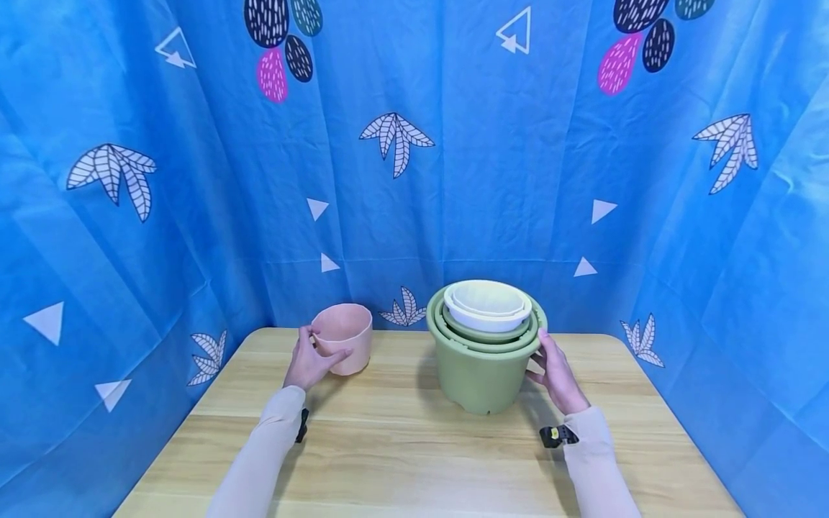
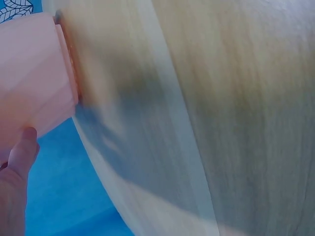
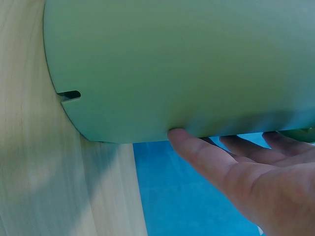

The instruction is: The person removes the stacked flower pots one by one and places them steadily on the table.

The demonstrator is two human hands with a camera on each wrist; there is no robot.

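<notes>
A pink plant pot (image 1: 352, 354) stands upright near the back left of the table. My left hand (image 1: 309, 362) holds its left side, the thumb across the front and the fingers near the rim. In the left wrist view the thumb touches the pink wall (image 2: 34, 73). Right of centre stands a stack of nested pots: a large green pot (image 1: 482, 378) outside, smaller green ones inside, and white pots (image 1: 487, 320) on top. My right hand (image 1: 558, 374) rests against the green pot's right side, its fingers fairly straight in the right wrist view.
The light wooden table (image 1: 388, 446) ends at a back edge just behind the pots. Blue patterned curtain (image 1: 414, 180) hangs behind and on both sides. Each wrist wears a black strap, such as the right strap (image 1: 558, 436).
</notes>
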